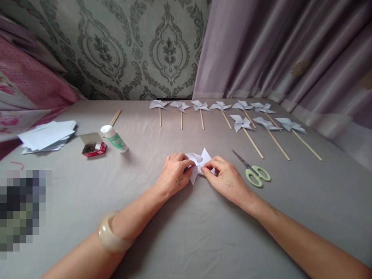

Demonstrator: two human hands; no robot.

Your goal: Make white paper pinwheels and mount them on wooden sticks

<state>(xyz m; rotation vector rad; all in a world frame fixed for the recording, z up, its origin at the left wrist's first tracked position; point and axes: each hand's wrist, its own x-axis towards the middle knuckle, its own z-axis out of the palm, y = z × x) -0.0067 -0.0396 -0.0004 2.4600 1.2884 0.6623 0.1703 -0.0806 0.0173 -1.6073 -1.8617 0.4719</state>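
A white paper pinwheel [204, 155] lies on the cloth in front of me, its corners partly folded in and no stick visible on it. My left hand [176, 170] pinches its left side near the middle, thumb against fingers. From the right, my right hand [222, 173] presses and pinches the paper by the centre. Fingers hide parts of the folds. Just right of my right hand rest scissors [256, 175] with light green handles, blades slightly apart and pointing away. A pale bangle circles my left forearm.
Several finished paper pinwheels [242, 123] on wooden sticks lie in rows at the back and right. To the left are a glue bottle [114, 139], a red box [94, 150] of small metal pieces, wooden sticks [116, 117] and stacked paper [48, 135]. Curtains border the surface.
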